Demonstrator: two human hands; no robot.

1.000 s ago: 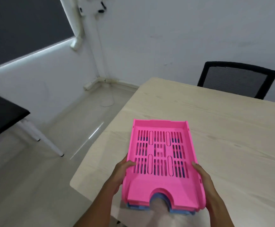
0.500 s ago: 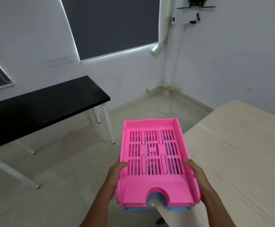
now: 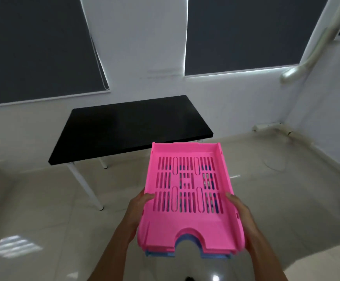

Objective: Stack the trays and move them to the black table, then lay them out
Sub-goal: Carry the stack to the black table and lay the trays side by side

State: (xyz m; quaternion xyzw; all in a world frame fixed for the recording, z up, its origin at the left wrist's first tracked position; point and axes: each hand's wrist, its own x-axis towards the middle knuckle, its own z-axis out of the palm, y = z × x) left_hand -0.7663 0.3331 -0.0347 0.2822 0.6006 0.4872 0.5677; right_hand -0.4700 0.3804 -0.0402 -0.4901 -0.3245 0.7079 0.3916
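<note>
I hold a stack of trays [image 3: 187,226] in the air at chest height, a slotted pink tray on top and a blue tray [image 3: 213,255] peeking out beneath its near edge. My left hand [image 3: 138,207] grips the stack's left side, thumb on the rim. My right hand [image 3: 239,209] grips the right side the same way. The black table [image 3: 124,126] stands ahead against the wall, its top bare, beyond the stack's far edge.
White table legs [image 3: 84,185] reach down to a glossy tiled floor [image 3: 43,209]. Two dark window blinds [image 3: 246,31] hang on the white wall behind. A pipe [image 3: 307,61] runs down the right corner, and a thin cable [image 3: 274,165] lies on the floor.
My view has swung left from the wooden table to face the black table head-on. The stack stays gripped in both hands and is now off the wooden table, over the floor.
</note>
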